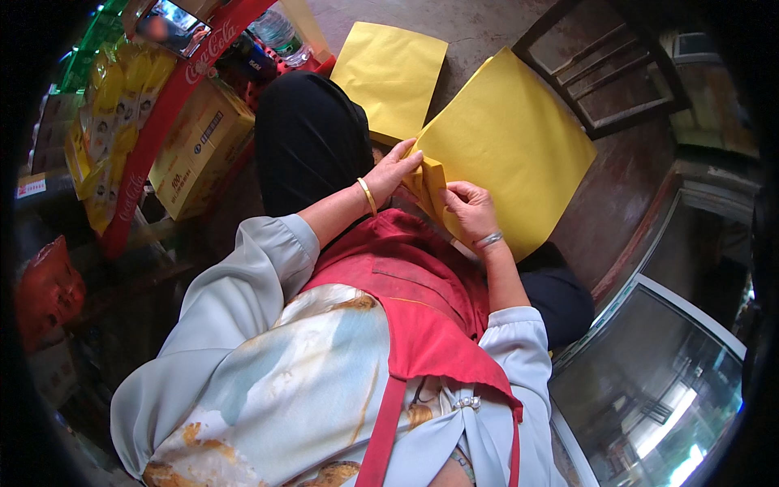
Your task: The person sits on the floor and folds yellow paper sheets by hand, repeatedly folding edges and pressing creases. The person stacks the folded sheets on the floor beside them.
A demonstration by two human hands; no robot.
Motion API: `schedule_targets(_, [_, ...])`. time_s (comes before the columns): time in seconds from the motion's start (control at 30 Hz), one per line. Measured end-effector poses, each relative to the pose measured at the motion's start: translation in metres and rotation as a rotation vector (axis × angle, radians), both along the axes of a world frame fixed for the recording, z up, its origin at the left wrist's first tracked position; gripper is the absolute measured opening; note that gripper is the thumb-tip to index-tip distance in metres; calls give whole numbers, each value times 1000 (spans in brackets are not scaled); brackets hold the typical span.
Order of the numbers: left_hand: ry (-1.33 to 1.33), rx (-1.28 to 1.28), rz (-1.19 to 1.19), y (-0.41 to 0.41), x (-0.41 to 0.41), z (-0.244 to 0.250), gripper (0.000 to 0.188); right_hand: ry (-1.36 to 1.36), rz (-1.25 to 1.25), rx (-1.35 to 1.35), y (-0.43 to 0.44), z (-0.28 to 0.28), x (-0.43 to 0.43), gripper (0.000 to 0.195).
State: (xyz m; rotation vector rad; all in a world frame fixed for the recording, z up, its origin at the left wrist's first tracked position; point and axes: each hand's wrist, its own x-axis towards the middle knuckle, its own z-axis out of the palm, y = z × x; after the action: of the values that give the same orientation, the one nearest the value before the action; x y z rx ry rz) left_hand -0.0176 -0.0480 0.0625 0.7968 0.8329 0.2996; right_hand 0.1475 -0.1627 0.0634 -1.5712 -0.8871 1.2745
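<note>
A large stack of yellow paper sheets (499, 140) lies across my lap, reaching out over my right knee. At its near left edge, my left hand (395, 173), with a gold bangle at the wrist, grips a folded part of the yellow paper (433, 182) between thumb and fingers. My right hand (471, 210), with a silver bracelet, pinches the right side of that folded part. Some fingertips are hidden behind the paper. Another yellow paper stack (389, 79) lies apart, beyond my left knee.
A wooden chair (608, 73) stands at the upper right. Left are a cardboard carton (201, 152), a red Coca-Cola shelf edge (176, 91), yellow packets (115, 115) and a plastic bottle (280, 36). A glass-topped cabinet (651, 377) stands at the lower right.
</note>
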Motion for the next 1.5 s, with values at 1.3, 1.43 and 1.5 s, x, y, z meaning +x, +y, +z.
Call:
schedule_targets(1.3, [50,30,2,1,-2,4,60,40,37,-11,1,1,3,10])
schedule_targets(1.43, [52,17,-10,2,-2,3,61,1,39,12,1,3,2,11])
schedule_targets(1.5, [52,15,-11,2,-2,3,61,-11,36,13,2,4,1,10])
